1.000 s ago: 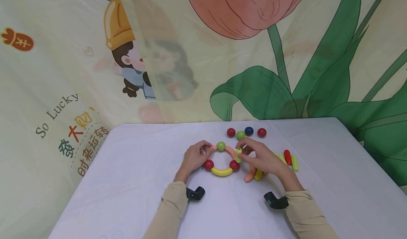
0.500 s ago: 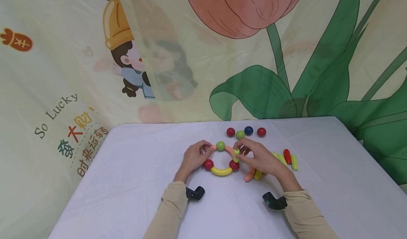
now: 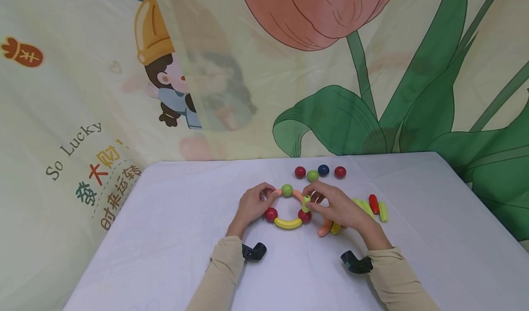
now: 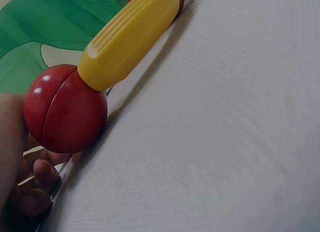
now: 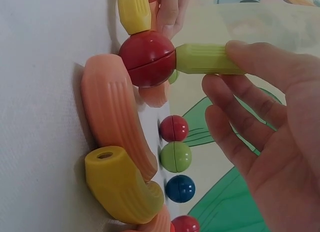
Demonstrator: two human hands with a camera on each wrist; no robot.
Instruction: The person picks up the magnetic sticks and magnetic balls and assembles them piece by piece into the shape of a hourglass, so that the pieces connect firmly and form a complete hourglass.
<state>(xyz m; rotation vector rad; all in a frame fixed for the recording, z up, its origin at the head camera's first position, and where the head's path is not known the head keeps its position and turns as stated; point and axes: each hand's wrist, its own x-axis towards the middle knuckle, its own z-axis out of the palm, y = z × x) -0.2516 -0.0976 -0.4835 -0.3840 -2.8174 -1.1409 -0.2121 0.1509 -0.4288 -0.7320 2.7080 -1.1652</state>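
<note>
While the right hand [image 3: 336, 208] pinched the light-green stick [image 5: 202, 59] against the ring's red ball [image 5: 147, 58] on the table [image 3: 165, 237], the left hand [image 3: 252, 205], fingers curled, gripped the ring [image 3: 288, 223]; seating it probably needed a straight push with the ring held firm.

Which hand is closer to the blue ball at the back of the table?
The right hand. It lies just in front of the blue ball, pinching a green stick. The left hand holds the ring's far side, farther away.
</note>
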